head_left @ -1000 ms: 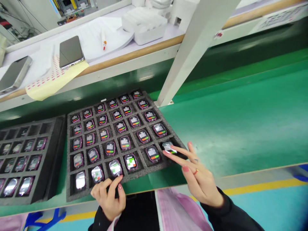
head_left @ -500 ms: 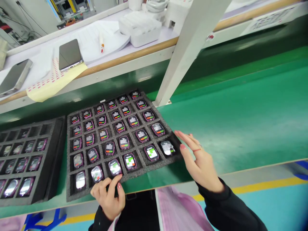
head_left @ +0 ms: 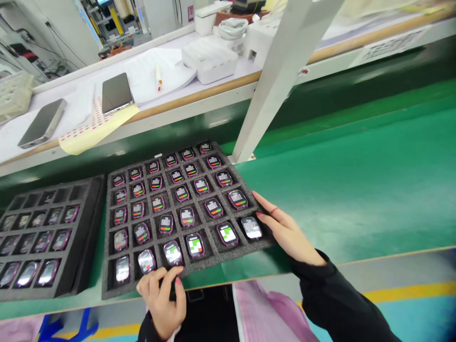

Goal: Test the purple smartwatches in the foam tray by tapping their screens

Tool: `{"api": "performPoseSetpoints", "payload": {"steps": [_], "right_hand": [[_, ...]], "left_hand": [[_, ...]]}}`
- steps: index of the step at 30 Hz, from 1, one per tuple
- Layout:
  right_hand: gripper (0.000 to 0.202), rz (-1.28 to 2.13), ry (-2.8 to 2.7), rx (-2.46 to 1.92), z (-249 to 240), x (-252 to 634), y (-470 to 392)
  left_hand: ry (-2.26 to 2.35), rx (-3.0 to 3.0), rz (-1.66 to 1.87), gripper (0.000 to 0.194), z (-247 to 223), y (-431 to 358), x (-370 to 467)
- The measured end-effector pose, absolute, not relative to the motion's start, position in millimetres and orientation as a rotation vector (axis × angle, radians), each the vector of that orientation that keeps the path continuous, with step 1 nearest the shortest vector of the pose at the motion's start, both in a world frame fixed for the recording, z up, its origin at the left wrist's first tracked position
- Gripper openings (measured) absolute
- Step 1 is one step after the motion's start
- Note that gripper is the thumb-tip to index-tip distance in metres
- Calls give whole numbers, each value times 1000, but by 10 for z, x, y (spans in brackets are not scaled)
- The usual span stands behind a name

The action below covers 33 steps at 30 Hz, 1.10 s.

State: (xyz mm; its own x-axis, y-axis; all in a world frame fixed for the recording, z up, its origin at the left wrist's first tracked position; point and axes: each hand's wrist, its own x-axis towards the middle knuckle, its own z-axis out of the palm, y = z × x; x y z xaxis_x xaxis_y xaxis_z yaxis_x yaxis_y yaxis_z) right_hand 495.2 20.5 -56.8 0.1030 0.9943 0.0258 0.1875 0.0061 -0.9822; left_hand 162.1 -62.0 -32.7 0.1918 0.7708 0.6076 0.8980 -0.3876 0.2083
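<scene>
A grey foam tray [head_left: 210, 228] lies on the green bench, its compartments holding several purple-rimmed smartwatches with lit screens. Most screens show text over a red and green bar; a watch [head_left: 195, 245] in the front row shows green and white blocks. My left hand [head_left: 164, 297] rests at the tray's front edge, fingers bent and apart, holding nothing. At the tray's right edge, my right hand [head_left: 285, 230] has its fingers against the side near the front right corner watch [head_left: 251, 228]. Its lower fingers are partly hidden.
A second foam tray [head_left: 67, 256] with watches stands at the left on a stack. A slanted white post [head_left: 270, 85] rises behind the main tray. On the shelf lie two phones [head_left: 117, 93] [head_left: 42, 122], papers, a pen and white boxes [head_left: 210, 59].
The view has shifted slightly, so the trays and shelf appear lower and further right. My right hand has closed in along the tray's right edge. My left hand remains at the front edge.
</scene>
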Motion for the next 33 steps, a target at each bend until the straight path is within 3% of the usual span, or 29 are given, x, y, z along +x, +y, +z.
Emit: {"api": "performPoseSetpoints", "payload": {"steps": [9,14,20,24,29,33], "right_hand": [[58,1090,-1318,-1356,-458,4995,5],[75,1129,-1559,-1287,-400,5077,-39],[72,1154,-1598,-1266,-386,5086,-22],[53,909,-1500,-1310,-277,4972,21],[45,389,-1755,-1308,-134,4811,105],[40,287,-1912,-1282,-152,4790,139]], "left_hand": [[-1510,-2389,-1090,27,-116,-641,1411],[-1881,-1878,-1056,19,127,-322,880],[-2732,-1711,-1337,67,112,6,376],[-2971,-1678,-1482,71,9,167,257],[-2930,-1708,-1781,68,-67,330,191],[-2888,-1650,-1885,60,-99,367,168]]}}
